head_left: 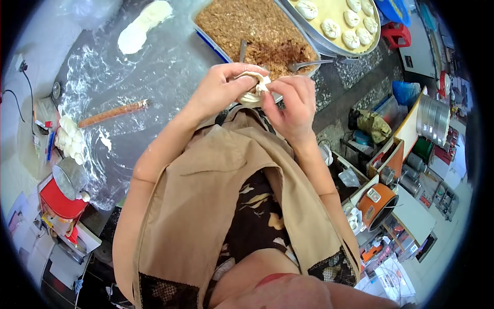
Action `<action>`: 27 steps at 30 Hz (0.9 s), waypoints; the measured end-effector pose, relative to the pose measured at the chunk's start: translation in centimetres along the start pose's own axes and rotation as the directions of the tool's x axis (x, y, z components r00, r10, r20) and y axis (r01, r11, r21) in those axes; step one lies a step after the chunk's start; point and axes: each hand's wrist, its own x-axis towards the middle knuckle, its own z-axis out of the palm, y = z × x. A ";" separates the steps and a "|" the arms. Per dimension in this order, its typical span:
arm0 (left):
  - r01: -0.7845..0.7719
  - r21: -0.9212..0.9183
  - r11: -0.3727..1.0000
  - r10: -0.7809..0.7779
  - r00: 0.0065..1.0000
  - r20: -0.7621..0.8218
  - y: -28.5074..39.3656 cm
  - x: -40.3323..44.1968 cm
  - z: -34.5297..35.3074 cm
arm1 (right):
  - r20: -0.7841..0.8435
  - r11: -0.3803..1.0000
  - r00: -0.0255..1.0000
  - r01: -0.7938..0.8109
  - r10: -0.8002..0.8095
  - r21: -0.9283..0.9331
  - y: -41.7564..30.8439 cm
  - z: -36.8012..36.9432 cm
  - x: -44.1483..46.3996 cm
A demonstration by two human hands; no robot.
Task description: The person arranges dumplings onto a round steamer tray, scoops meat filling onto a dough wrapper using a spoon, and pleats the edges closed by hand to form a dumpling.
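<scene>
Between my two hands is a round of dough, partly gathered into folds near its top. My left hand curves around its left side, thumb and fingers closed on the rim. On the right side, my right hand pinches the dough's edge between thumb and fingertips. Just beyond the hands sits a tub of brown filling with a spoon and another utensil handle in it. What lies inside the dough is mostly hidden by the fingers.
Pleated dumplings sit in a large round pan at upper right. Flattened dough, a rolling pin and a pile of dough pieces lie on the floured table. A red-topped stool stands at lower left.
</scene>
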 end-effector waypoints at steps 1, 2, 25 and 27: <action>-0.018 0.003 1.000 0.018 1.000 0.017 0.0 -0.1 -0.1 | 0.002 1.000 1.000 -0.024 0.024 -0.019 -0.2 -0.1 0.3; -0.037 0.007 0.999 0.037 0.999 0.035 0.1 -0.2 -0.1 | 0.007 0.999 1.000 -0.026 0.026 -0.019 0.0 0.1 0.3; -0.141 -0.358 0.923 0.058 0.971 -0.233 -2.6 0.4 1.2 | 0.005 0.996 0.999 -0.048 0.048 -0.079 0.4 2.1 0.9; -0.138 -0.297 0.945 0.067 0.969 -0.237 -2.4 0.3 0.9 | 0.031 0.996 0.999 -0.031 0.034 -0.084 0.2 1.8 0.8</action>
